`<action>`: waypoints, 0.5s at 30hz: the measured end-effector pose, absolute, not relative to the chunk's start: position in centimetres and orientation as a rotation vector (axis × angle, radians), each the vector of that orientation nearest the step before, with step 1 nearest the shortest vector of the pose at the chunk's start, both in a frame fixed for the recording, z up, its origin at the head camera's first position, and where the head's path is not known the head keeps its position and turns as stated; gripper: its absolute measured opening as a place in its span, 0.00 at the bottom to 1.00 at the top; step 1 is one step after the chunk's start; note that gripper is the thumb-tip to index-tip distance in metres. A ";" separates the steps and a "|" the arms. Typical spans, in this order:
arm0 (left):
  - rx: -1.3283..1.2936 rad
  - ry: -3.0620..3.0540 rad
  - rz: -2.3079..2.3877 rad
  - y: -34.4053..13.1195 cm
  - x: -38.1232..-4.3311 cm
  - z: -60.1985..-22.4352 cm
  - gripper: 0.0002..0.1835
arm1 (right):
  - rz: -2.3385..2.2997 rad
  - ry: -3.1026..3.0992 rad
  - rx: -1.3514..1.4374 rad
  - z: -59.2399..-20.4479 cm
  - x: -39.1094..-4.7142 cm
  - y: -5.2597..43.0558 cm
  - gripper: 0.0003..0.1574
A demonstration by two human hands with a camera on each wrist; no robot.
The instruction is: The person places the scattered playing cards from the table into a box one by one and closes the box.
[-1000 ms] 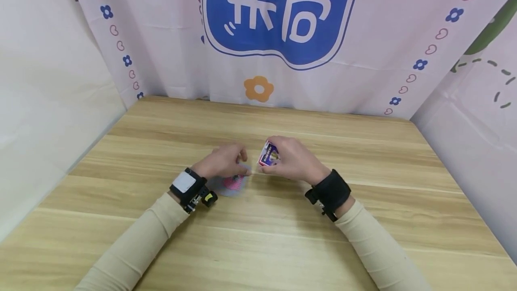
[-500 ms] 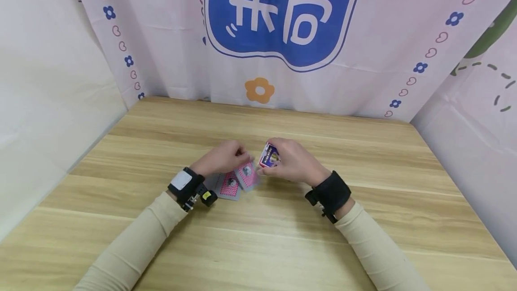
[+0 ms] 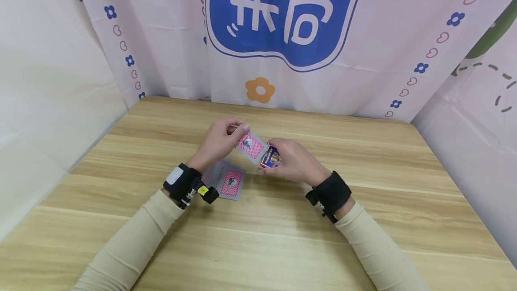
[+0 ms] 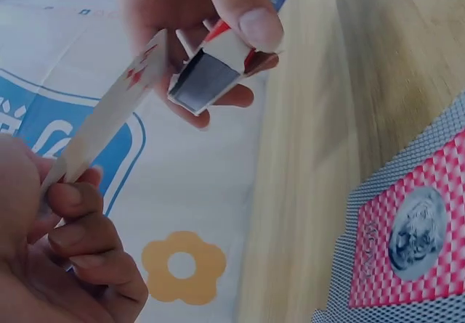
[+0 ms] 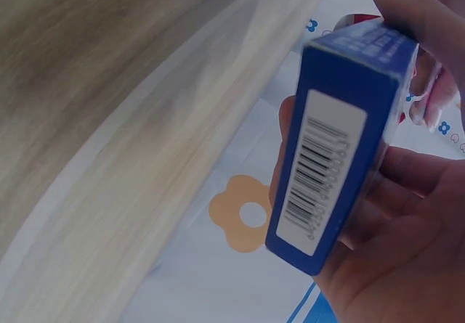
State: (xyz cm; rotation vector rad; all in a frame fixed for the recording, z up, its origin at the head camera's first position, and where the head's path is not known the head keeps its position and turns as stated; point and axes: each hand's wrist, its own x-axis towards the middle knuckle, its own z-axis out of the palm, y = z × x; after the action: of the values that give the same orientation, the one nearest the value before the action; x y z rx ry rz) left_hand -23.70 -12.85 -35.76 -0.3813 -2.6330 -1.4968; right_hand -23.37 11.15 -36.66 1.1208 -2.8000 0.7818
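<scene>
My left hand (image 3: 220, 143) pinches a playing card (image 3: 250, 146) with a pink patterned back by one end. Its far end reaches to the open mouth of a small card box (image 3: 270, 156). My right hand (image 3: 298, 160) grips that box by its sides, above the table. In the left wrist view the box's mouth (image 4: 207, 82) looks dark inside, and the held card (image 4: 109, 109) is seen nearly edge-on beside it. A blue barcoded end of the box (image 5: 320, 170) faces the right wrist camera. Below my left hand, several loose cards (image 3: 231, 182) lie face down, partly hidden by the wrist.
The wooden table (image 3: 274, 241) spreads around both forearms. A printed cloth (image 3: 343, 84) hangs along its back edge, and white sheets (image 3: 52, 84) stand at the sides. Each wrist carries a black strap with a small camera.
My left hand has lifted from the loose cards, moving up and away with one card, now angled to the box's mouth. The right hand and the box have hardly moved.
</scene>
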 end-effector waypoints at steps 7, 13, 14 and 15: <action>-0.436 -2.670 -1.498 -13.2 -23.8 -35.9 0.18 | 0.787 -2.798 1.126 -36.7 -23.4 11.2 0.32; -0.384 -2.659 -1.482 -13.2 -23.9 -35.9 0.18 | 0.795 -2.809 1.132 -36.6 -23.3 11.2 0.34; -0.368 -2.659 -1.470 -13.0 -23.9 -36.0 0.18 | 0.802 -2.810 1.139 -36.7 -23.3 11.1 0.34; -0.352 -2.654 -1.460 -12.9 -23.9 -36.1 0.18 | 0.807 -2.812 1.143 -36.7 -23.3 11.1 0.35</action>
State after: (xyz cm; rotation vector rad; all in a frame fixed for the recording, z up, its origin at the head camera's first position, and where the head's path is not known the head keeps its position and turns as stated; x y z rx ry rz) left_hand -23.87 -12.92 -36.07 -0.3521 -2.6545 -1.4601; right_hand -23.32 11.12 -36.67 1.1435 -2.8125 0.8065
